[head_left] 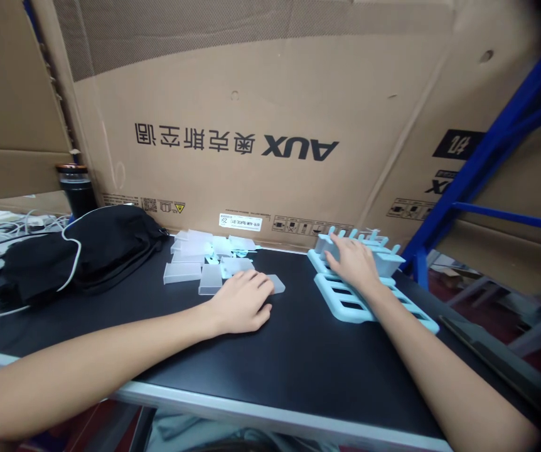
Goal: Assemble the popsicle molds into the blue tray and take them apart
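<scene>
Several translucent plastic boxes (182, 272) lie in a loose cluster at the middle left of the black table. My left hand (243, 302) rests at the right end of this cluster, its fingers bent over a translucent piece (277, 284); the fingertips partly cover what they touch. On the right sits a light blue slotted rack (341, 302) with upright pegs at its back. My right hand (354, 258) is at the back part of the rack, fingers curled among the pegs, and whatever lies under them is hidden.
A black pouch (105, 248) and white cables (75, 257) lie on the left, with a dark bottle (80, 191) behind. A large cardboard sheet (195, 182) stands along the back. A blue metal frame (496, 147) rises at the right.
</scene>
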`<state>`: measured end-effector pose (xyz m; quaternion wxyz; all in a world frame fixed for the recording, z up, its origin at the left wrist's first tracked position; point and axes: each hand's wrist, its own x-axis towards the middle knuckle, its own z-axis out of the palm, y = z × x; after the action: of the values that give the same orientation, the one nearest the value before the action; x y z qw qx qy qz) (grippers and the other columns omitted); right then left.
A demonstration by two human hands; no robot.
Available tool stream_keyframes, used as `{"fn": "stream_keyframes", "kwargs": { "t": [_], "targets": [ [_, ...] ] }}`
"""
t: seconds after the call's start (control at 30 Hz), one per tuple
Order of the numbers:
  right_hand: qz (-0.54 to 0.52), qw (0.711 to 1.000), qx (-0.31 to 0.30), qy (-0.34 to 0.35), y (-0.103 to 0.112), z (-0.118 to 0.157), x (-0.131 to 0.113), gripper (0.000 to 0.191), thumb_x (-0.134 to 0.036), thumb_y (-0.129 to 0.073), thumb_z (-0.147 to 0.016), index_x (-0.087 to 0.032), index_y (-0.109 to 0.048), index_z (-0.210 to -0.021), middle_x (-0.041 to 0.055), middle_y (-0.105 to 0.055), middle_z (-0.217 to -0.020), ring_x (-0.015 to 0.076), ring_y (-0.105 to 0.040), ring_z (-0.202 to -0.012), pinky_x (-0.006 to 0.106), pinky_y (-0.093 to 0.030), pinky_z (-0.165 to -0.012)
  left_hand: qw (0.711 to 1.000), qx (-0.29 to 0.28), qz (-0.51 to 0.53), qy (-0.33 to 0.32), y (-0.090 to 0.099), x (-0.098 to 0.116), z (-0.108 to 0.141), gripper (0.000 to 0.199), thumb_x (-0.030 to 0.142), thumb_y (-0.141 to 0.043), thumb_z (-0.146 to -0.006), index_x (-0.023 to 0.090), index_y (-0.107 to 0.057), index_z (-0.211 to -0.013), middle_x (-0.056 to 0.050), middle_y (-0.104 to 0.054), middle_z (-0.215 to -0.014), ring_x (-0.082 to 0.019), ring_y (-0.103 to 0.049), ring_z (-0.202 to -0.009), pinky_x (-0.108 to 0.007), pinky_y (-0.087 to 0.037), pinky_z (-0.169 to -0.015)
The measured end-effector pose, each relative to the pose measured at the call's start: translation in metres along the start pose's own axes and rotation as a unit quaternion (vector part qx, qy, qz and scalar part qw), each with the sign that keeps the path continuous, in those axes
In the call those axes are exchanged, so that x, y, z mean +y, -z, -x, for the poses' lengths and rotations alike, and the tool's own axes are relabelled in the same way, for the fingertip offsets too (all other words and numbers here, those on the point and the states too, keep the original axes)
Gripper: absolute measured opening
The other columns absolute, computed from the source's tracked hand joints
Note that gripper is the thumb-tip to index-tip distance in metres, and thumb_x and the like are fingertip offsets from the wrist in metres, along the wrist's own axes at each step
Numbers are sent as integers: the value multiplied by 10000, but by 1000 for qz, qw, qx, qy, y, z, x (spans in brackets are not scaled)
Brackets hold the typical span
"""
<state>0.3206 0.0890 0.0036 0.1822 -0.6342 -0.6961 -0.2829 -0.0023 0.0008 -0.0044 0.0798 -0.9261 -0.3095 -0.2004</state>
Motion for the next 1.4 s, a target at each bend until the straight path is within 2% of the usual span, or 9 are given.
{"fn": "stream_keyframes", "kwargs": {
  "t": [0.1,0.33,0.6,0.8,1.1,1.23,1.3,1.33,1.4],
  "targets": [
    [-13,1000,-5,-22,2,0,0,545,-370,-401,-891,-70,-459,-1342,205,-626,-1152,343,-539,-1111,460,-410,-908,1000,2,-2,1,0,0,0,163,291,-515,-891,184,-541,-1012,-80,-601,-1081,-256,-543,-1022,-388,-450,-869],
    [-8,998,22,-54,9,-1,-1,405,-244,-362,-876,-126,-668,-1115,178,-639,-1114,355,-505,-1119,489,-430,-853,1000,1,-8,-6,1,0,0,172,298,-508,-897,170,-551,-1003,-81,-594,-1079,-253,-538,-1009,-387,-456,-854],
    [32,997,-41,-57,22,-7,-6,432,-187,-394,-847,-124,-701,-1144,174,-679,-1052,340,-589,-1009,458,-449,-834,1000,0,-8,-3,-3,-1,0,160,297,-508,-901,180,-558,-999,-71,-583,-1104,-251,-532,-1037,-391,-452,-878],
    [55,996,-60,-35,22,-8,-4,439,-230,-419,-858,-115,-681,-1192,164,-696,-1030,319,-626,-955,410,-468,-822,1000,-10,-9,-2,-2,-1,-1,148,295,-506,-904,184,-554,-989,-64,-587,-1093,-248,-534,-1038,-391,-457,-875],
    [53,994,-97,-19,27,-5,-3,478,-233,-401,-869,-134,-626,-1280,150,-640,-1192,299,-559,-1114,379,-446,-926,1000,0,2,1,-3,-1,-1,137,286,-503,-899,192,-540,-991,-61,-569,-1070,-248,-523,-1036,-403,-457,-873],
    [45,987,-150,-26,35,1,-11,558,-327,-411,-883,-141,-487,-1404,163,-538,-1349,327,-468,-1231,448,-415,-969,1000,8,5,17,-3,0,-1,173,295,-521,-888,187,-523,-1022,-74,-545,-1060,-256,-508,-1031,-402,-466,-854],
    [51,986,-156,-39,41,5,-12,635,-388,-457,-869,-161,-396,-1460,190,-503,-1370,364,-425,-1258,498,-401,-958,1000,8,4,17,-2,0,-1,180,296,-519,-888,184,-517,-1029,-77,-538,-1056,-259,-503,-1029,-402,-469,-850],
    [60,986,-148,-49,43,6,-11,655,-402,-478,-861,-168,-382,-1465,207,-505,-1355,382,-417,-1256,511,-399,-944,1000,7,3,16,-2,-1,-1,181,297,-517,-889,183,-515,-1029,-78,-535,-1057,-260,-502,-1026,-402,-470,-846],
    [80,985,-135,-67,48,7,-5,598,-405,-487,-859,-149,-465,-1400,230,-541,-1284,400,-433,-1226,500,-401,-920,1000,3,2,11,-2,-1,-1,179,297,-512,-892,183,-513,-1029,-81,-530,-1061,-261,-504,-1022,-402,-472,-837]
  ]
}}
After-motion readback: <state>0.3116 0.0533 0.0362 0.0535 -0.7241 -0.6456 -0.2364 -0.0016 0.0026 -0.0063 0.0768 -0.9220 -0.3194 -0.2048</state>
